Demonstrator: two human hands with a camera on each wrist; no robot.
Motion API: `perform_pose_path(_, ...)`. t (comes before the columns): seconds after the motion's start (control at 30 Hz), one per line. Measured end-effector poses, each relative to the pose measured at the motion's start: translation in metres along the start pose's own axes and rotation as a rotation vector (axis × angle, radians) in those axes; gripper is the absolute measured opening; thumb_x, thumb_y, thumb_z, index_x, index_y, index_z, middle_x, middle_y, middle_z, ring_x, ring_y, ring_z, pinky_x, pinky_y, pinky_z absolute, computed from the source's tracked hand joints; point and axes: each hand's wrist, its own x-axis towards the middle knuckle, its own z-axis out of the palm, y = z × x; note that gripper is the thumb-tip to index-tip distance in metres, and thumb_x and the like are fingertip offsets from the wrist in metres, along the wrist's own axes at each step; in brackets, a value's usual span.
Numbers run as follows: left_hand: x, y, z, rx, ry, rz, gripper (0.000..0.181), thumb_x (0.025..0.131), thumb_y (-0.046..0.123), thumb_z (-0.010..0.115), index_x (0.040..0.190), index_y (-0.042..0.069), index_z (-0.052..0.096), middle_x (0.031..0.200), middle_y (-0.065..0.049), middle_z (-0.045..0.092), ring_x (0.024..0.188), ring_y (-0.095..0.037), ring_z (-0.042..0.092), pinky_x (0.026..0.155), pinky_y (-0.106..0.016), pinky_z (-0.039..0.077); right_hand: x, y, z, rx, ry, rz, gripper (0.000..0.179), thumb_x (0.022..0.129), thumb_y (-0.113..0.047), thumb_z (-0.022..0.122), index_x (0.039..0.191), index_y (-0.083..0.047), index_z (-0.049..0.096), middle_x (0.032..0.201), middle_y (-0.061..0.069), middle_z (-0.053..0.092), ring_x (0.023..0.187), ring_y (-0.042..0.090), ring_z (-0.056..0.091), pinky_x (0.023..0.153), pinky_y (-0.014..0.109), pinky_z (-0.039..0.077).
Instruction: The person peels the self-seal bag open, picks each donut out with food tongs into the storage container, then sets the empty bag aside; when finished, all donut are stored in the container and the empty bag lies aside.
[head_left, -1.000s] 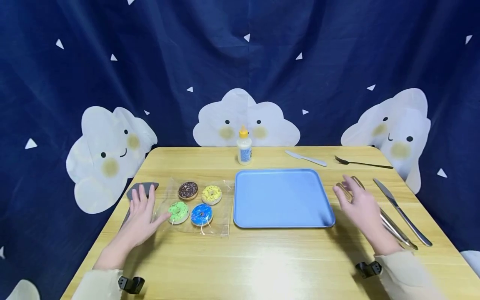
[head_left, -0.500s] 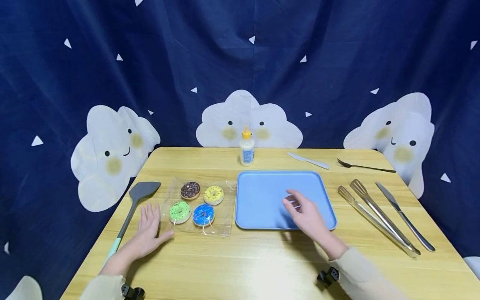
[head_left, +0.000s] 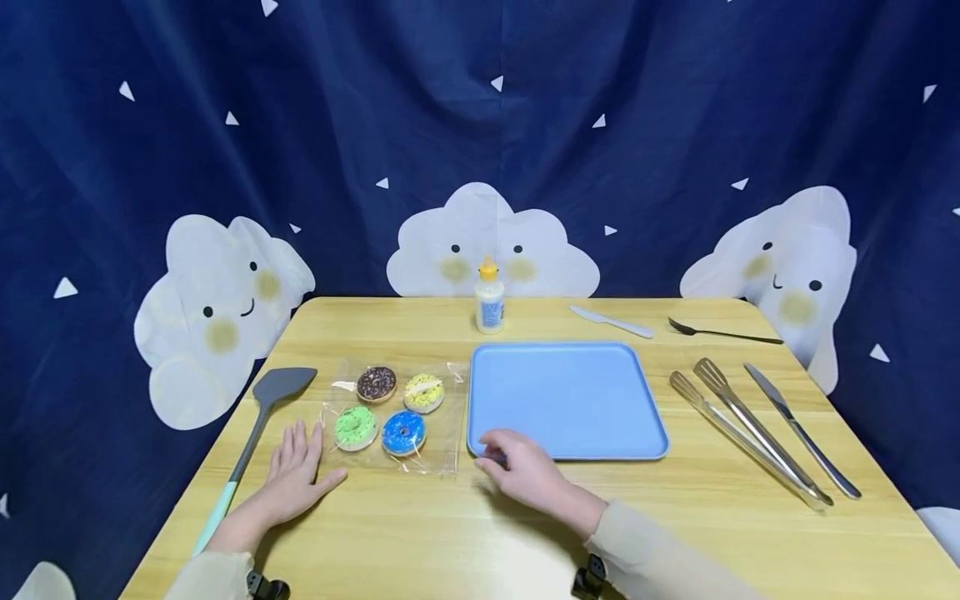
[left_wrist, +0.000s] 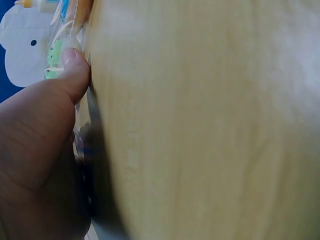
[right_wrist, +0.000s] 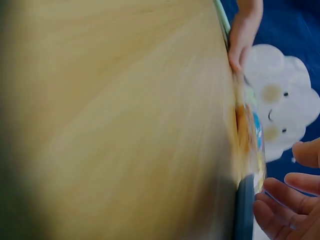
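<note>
A clear plastic bag (head_left: 448,429) holds several donuts: a chocolate one (head_left: 367,388), a yellow one (head_left: 426,401), a green one (head_left: 351,428) and a blue one (head_left: 396,443). My left hand (head_left: 288,483) lies at the bag's near left edge, fingers straight, thumb pointing toward the bag. Over the near left corner of the blue tray (head_left: 570,400) is my right hand (head_left: 528,473), its fingers loosely bent and holding nothing. In the right wrist view, those fingers (right_wrist: 287,200) are spread beside the tray's edge (right_wrist: 244,207).
A spatula (head_left: 251,442) lies at the left. Behind the tray are a glue bottle (head_left: 490,307), a pale knife (head_left: 611,322) and a dark fork (head_left: 723,335). Metal tongs (head_left: 750,433) and a table knife (head_left: 802,431) lie on the right. A cloud-print curtain (head_left: 480,100) hangs behind.
My right hand has swept left from beside the tongs, across the tray, to its near left corner. My left hand has lowered from over the spatula to the bag's near edge.
</note>
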Motion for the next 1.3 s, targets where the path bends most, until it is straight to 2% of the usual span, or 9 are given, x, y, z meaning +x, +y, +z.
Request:
perform_pose_path(0.1,0.000,-0.001,0.002,-0.006,0.012,0.000,0.091,0.091,0.049,0.052,0.146,-0.005,0.004,0.143,-0.039,-0.013,0.130,-0.052,-0.017,0.098,-0.068,-0.010,0.005,-0.009,0.009,-0.053,-0.014,-0.041,0.028,0.085,-0.022,0.067,0.107,-0.005,0.063,0.092,0.002,0.063,0.080,0.011,0.059,0.071,0.026,0.051)
perform_pose_path(0.2,0.003,-0.002,0.003,-0.004,0.017,0.001,0.090,0.091,0.048,0.051,0.146,-0.004,0.003,0.143,-0.038,-0.011,0.131,-0.053,-0.014,0.098,-0.068,-0.010,0.009,-0.016,0.015,-0.096,-0.062,-0.041,0.029,0.084,-0.023,0.068,0.107,-0.007,0.062,0.087,-0.002,0.061,0.076,0.009,0.056,0.068,0.025,0.049)
perform_pose_path(0.33,0.005,0.000,-0.001,0.012,-0.008,-0.016,0.091,0.091,0.051,0.050,0.146,-0.004,0.003,0.144,-0.037,-0.010,0.131,-0.052,-0.013,0.098,-0.068,-0.009,0.016,-0.021,0.022,-0.110,-0.132,0.018,0.033,0.081,-0.025,0.071,0.107,-0.008,0.060,0.080,-0.006,0.056,0.069,0.005,0.051,0.061,0.022,0.046)
perform_pose_path(0.53,0.005,0.002,-0.004,0.040,-0.059,-0.060,0.093,0.091,0.056,0.046,0.145,-0.007,0.006,0.144,-0.037,-0.011,0.131,-0.052,-0.013,0.097,-0.069,-0.010,0.024,-0.024,0.030,-0.095,-0.161,0.074,0.035,0.074,-0.029,0.077,0.096,-0.012,0.056,0.072,-0.009,0.051,0.061,0.005,0.046,0.053,0.020,0.041)
perform_pose_path(0.63,0.003,0.002,-0.003,0.046,-0.067,-0.071,0.093,0.091,0.057,0.044,0.145,-0.008,0.006,0.144,-0.037,-0.012,0.131,-0.053,-0.012,0.097,-0.069,-0.010,0.025,-0.025,0.034,-0.095,-0.175,0.081,0.032,0.075,-0.028,0.077,0.092,-0.014,0.054,0.071,-0.009,0.049,0.060,0.005,0.045,0.051,0.020,0.040)
perform_pose_path(0.83,0.003,0.002,-0.002,0.041,-0.063,-0.076,0.092,0.091,0.057,0.044,0.144,-0.009,0.007,0.144,-0.036,-0.012,0.131,-0.052,-0.013,0.097,-0.068,-0.011,0.026,-0.029,0.036,-0.084,-0.165,0.080,0.023,0.079,-0.018,0.074,0.089,-0.015,0.053,0.073,-0.009,0.049,0.061,0.005,0.046,0.051,0.019,0.041)
perform_pose_path(1.0,0.002,0.003,-0.002,0.031,-0.067,-0.081,0.092,0.092,0.057,0.043,0.144,-0.008,0.005,0.145,-0.035,-0.014,0.131,-0.051,-0.014,0.097,-0.068,-0.013,0.027,-0.030,0.038,-0.136,-0.161,0.055,0.024,0.079,-0.018,0.074,0.086,-0.016,0.051,0.076,-0.009,0.047,0.063,0.005,0.046,0.051,0.018,0.041)
perform_pose_path(1.3,0.005,-0.009,0.007,0.014,-0.100,-0.095,0.097,0.090,0.065,0.033,0.145,-0.004,-0.007,0.145,-0.029,-0.025,0.130,-0.042,-0.027,0.094,-0.059,-0.027,0.027,-0.028,0.041,-0.168,-0.085,0.026,0.013,0.084,-0.013,0.064,0.078,-0.016,0.053,0.072,-0.008,0.045,0.061,0.006,0.044,0.048,0.019,0.039)
